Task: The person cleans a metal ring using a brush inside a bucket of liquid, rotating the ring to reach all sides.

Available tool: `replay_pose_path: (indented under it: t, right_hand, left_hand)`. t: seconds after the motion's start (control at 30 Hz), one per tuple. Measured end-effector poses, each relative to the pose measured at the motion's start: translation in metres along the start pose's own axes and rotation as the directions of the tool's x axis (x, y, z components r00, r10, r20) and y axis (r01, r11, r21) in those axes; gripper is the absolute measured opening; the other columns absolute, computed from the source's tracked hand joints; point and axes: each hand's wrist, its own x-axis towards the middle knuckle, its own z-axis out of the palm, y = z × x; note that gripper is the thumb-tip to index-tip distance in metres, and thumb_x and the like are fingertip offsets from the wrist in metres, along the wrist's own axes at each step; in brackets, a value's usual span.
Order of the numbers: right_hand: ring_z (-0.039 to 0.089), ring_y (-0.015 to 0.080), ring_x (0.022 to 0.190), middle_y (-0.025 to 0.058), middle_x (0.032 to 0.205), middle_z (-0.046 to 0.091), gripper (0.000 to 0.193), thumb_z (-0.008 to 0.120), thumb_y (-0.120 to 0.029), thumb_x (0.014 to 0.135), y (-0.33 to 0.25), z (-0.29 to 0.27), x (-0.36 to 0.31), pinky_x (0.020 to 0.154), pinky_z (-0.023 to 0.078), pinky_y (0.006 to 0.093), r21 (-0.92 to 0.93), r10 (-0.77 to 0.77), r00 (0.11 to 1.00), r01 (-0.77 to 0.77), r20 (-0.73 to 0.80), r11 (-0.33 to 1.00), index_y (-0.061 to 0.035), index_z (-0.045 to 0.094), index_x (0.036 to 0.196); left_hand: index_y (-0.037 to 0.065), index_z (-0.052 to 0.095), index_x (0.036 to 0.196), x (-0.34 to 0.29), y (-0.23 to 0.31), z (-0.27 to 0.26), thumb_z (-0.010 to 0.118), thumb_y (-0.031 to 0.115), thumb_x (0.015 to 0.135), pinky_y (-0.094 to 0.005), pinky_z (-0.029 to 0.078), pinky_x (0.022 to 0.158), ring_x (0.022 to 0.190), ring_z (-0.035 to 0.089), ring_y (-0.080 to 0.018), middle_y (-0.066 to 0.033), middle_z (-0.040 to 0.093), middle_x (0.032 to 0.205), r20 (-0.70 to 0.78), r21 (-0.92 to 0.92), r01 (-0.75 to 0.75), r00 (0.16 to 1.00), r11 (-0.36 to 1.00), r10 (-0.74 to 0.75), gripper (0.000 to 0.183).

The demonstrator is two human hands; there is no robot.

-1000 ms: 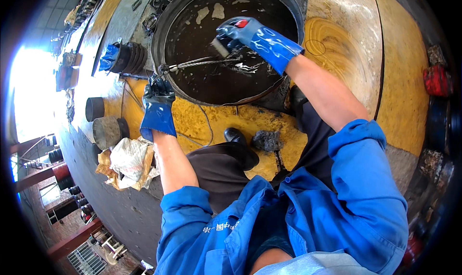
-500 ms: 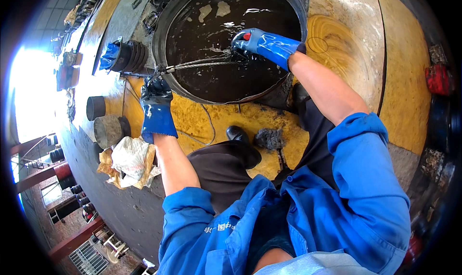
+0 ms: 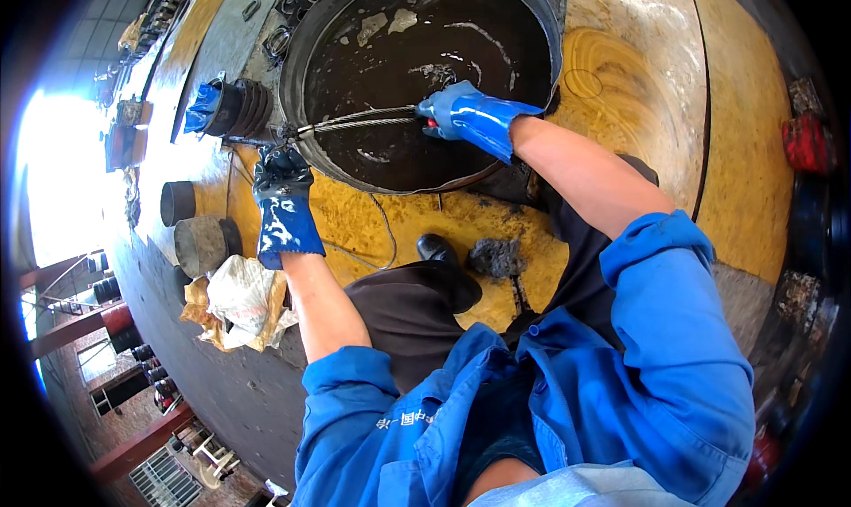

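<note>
A loop of steel wire rope (image 3: 359,120) stretches over a round metal tub (image 3: 290,81) of dark liquid, narrowing to a joint at the tub's left rim. My left hand (image 3: 284,192), in a blue glove blackened at the fingers, is closed on the rope's end just below that joint; its fingers partly hide the grip. Over the liquid, my right hand (image 3: 465,113) in a blue glove is closed at the loop's far right end. A small red piece (image 3: 432,126) shows at its fingers; the rest of what it grips is hidden.
Left of the tub stands a dark ribbed cylinder with a blue glove (image 3: 202,108) on it. Nearer are short pipe pieces (image 3: 201,245) and a crumpled white bag (image 3: 241,292). A dark, matted mop-like tool (image 3: 496,257) lies by my boot (image 3: 436,248) on the yellow floor.
My right hand has come lower and slightly left, toward the loop's end, with the red piece now at its lower left. My left hand has shifted slightly left. Ripples on the liquid differ.
</note>
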Motion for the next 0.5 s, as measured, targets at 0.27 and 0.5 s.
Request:
replay_pose_path:
  t: [0.27,0.5]
  right_hand:
    - [0.07,0.0326,0.097,0.0107,0.104,0.073,0.028,0.059,-0.022,0.086,0.008,0.009,0.006,0.082,0.057,0.0435,0.033,0.081,0.995,-0.08,-0.053,0.996,-0.0183,0.071,0.111]
    - [0.07,0.0343,0.094,0.0103,0.101,0.072,0.023,0.06,-0.027,0.088,0.008,-0.023,0.001,0.08,0.057,0.0461,-0.002,0.108,0.99,-0.108,-0.088,0.994,-0.0159,0.072,0.104]
  left_hand:
    - [0.009,0.069,0.11,-0.004,0.0,0.002,0.049,0.03,0.101,-0.0417,0.052,0.095,0.103,0.069,-0.0248,-0.0084,0.072,0.11,-0.016,0.02,0.003,1.0,1.0,-0.003,0.031]
    - [0.009,0.069,0.111,-0.008,-0.007,0.001,0.049,0.03,0.101,-0.0414,0.052,0.096,0.103,0.069,-0.0248,-0.0084,0.072,0.111,-0.041,0.061,0.017,0.999,0.998,-0.014,0.031]
